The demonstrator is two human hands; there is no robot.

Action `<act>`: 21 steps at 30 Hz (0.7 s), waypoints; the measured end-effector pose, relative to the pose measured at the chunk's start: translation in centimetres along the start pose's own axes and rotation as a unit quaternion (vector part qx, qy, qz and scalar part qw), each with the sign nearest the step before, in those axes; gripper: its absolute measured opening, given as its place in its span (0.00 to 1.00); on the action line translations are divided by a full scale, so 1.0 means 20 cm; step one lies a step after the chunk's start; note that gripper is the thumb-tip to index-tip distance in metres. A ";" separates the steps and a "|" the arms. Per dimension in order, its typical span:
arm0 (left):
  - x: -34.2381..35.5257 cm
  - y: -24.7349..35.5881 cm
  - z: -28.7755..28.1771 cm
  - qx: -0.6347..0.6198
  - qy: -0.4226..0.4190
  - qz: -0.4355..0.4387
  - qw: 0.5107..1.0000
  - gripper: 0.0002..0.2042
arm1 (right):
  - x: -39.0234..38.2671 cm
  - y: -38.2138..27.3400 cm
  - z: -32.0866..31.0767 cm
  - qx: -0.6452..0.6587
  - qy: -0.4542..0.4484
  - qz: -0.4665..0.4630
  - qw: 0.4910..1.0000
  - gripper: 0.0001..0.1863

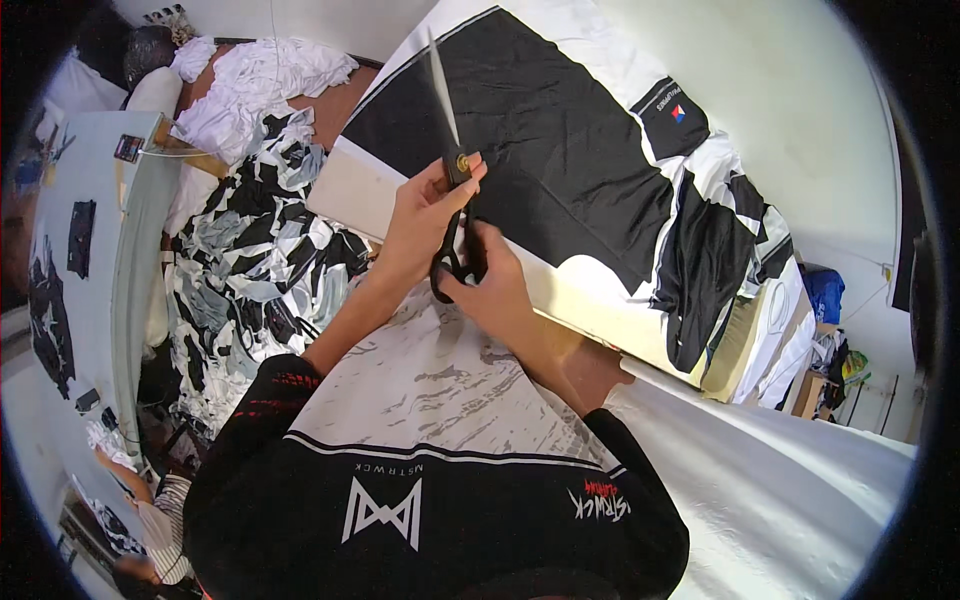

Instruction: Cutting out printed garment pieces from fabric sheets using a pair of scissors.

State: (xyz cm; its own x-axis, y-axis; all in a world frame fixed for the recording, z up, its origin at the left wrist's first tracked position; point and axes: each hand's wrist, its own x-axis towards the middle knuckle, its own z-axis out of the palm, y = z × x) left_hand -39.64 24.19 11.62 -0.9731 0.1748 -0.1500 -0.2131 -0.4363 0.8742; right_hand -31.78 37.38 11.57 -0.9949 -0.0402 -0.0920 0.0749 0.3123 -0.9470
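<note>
My right hand (pixel 497 282) grips the black handles of a large pair of scissors (pixel 452 150), whose long blade points up over a black and white fabric panel (pixel 560 130) spread on a cutting table (pixel 365 190). My left hand (pixel 425 215) rests on the scissors at the brass pivot, fingers wrapped around the blades' base. Both forearms rise from the lower edge, over my black top. A pale patterned cloth (pixel 430 380) hangs below my hands.
A heap of black, white and grey fabric scraps (pixel 250 270) lies left of the table, with white cloth (pixel 260 80) piled behind it. Cut black and white pieces (pixel 720 250) are stacked at the table's right end. Another person's arm (pixel 135 490) shows at lower left.
</note>
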 end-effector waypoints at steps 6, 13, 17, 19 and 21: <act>-0.07 0.02 0.03 -0.030 0.032 -0.150 0.988 0.18 | -0.04 -0.02 -0.04 -0.286 0.096 -0.080 0.950 0.53; -0.08 -0.03 -0.05 -0.059 0.024 -0.179 0.982 0.16 | -0.04 -0.17 -0.20 -0.316 0.041 -0.110 0.942 0.29; -0.08 -0.03 -0.04 -0.098 0.012 -0.158 0.982 0.14 | 0.16 -0.24 -0.18 -0.215 0.124 -0.219 0.944 0.12; -0.08 -0.05 -0.05 -0.083 -0.007 -0.139 0.987 0.12 | 0.25 -0.22 -0.16 -0.168 0.126 -0.267 0.941 0.13; -0.09 -0.06 -0.04 -0.077 -0.006 -0.128 0.989 0.11 | 0.27 -0.20 -0.13 -0.167 0.141 -0.276 0.936 0.12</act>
State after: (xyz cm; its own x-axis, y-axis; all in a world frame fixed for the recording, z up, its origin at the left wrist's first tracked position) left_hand -37.77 23.59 10.51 -0.8847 0.3076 -0.3503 -0.4638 -0.5047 0.7281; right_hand -37.55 38.40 15.64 -0.8569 -0.0448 0.5135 -0.4346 0.5985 -0.6730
